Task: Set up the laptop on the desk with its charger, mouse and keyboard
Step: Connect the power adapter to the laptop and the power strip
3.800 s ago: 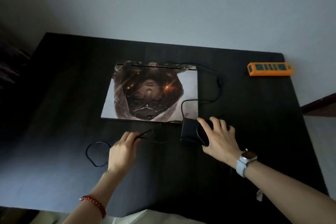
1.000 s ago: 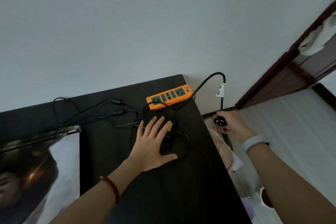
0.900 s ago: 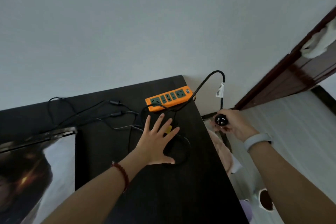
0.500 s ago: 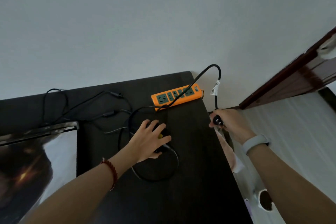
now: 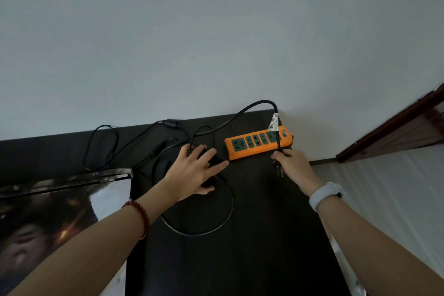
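One dark desk (image 5: pixel 264 235), pale wall (image 5: pixel 192 31)

An orange power strip (image 5: pixel 259 144) with dark green sockets is lying on the black worktop (image 5: pixel 264 235). Left of the strip, black cables (image 5: pixel 134 142) are trailing. The laptop (image 5: pixel 48 218) lid is showing brown-and-white printed artwork.

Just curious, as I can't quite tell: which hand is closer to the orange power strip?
Right. The right hand holds the plug just below the orange power strip, by its right end. The left hand lies on the charger brick, left of the strip.
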Available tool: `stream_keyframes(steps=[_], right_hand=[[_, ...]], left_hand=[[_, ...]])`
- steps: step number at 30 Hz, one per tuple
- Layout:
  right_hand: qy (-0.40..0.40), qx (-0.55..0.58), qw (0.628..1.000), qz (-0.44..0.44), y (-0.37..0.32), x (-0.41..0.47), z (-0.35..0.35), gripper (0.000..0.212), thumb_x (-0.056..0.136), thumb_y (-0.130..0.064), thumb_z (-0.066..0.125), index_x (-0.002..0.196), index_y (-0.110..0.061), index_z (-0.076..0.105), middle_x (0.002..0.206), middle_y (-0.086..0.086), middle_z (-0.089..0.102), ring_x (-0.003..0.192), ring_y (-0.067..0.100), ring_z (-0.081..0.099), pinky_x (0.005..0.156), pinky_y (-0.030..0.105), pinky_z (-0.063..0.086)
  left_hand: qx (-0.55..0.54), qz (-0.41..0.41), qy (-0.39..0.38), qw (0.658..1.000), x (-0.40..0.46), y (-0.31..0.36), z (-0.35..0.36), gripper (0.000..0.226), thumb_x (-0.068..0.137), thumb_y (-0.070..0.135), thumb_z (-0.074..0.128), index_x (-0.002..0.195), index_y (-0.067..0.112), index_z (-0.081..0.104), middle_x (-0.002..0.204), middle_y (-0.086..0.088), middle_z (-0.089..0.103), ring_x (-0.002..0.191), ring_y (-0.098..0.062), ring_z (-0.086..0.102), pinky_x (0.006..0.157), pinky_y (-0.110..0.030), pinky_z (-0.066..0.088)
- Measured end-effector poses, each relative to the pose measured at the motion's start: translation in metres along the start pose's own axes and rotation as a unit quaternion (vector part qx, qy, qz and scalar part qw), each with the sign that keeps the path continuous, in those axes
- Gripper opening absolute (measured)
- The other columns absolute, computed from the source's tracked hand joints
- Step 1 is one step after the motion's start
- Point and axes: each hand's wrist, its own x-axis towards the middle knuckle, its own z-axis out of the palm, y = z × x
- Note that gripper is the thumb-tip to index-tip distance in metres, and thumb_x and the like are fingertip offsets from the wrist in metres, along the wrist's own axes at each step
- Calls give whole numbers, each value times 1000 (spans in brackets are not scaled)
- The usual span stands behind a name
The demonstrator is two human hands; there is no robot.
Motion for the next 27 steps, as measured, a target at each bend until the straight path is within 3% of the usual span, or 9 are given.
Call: stream_keyframes(steps=[2,5,9,12,15,17,20,24,27], right_hand=[[7,-4,1000,-17,-8,7,5,21,92,-26,50,88,-12,65,78,2,58,69,10,52,62,23,38],[12,-18,999,-48,-19,19,7,25,93,-26,50,77,-10,62,71,3,56,65,14,52,56,25,37],[35,-55,993,-100,-32,39,10,28,93,-21,50,81,-1,64,69,5,56,59,11,50,48,14,37],[40,-95,988,-119,-35,53,13,31,94,-25,47,80,-1,62,65,2,53,64,19,50,55,29,35],[13,-85,988,-129,-36,64,21,28,96,-26,43,80,-6,55,65,2,51,63,19,50,54,28,34],[-9,-85,988,-129,-36,68,29,26,97,-27,39,81,-10,50,65,0,48,63,17,46,64,30,37],[3,-135,981,-140,-29,71,38,29,99,-26,34,93,-5,52,78,3,54,68,10,36,97,41,29],[18,-116,981,-152,-16,67,36,32,98,-28,35,99,-2,54,90,10,57,87,19,46,98,45,29],[8,-107,985,-138,-10,65,29,33,98,-30,35,99,-3,53,85,6,53,103,30,43,97,48,32]], left_hand=[[-2,-34,-11,999,13,-7,0,73,66,61,67,130,31,50,120,-10,60,107,-32,59,83,-50,48],[-18,-80,-38,996,36,-15,9,76,78,59,54,143,29,27,137,-12,43,120,-35,46,98,-53,33],[-34,-157,-43,986,55,-27,25,80,83,56,50,146,25,14,146,-10,32,129,-34,37,106,-54,22],[-31,-155,-70,985,59,-32,36,79,84,55,50,146,24,12,147,-11,28,131,-35,32,107,-55,19],[-32,-156,-74,984,60,-29,45,76,86,54,48,146,25,10,149,-11,25,135,-35,27,109,-58,14],[-37,-175,-66,982,61,-24,48,73,89,53,46,146,26,9,153,-11,21,138,-36,23,110,-60,9],[-25,-208,-69,975,60,-17,48,73,91,52,42,147,26,4,156,-11,13,141,-35,15,109,-64,-1],[-39,-245,-75,966,49,-3,36,64,93,46,41,146,27,10,157,-8,12,142,-36,10,100,-70,-15],[-77,-218,-11,973,24,20,28,55,90,48,44,140,26,35,149,-9,34,137,-37,28,102,-73,0]])
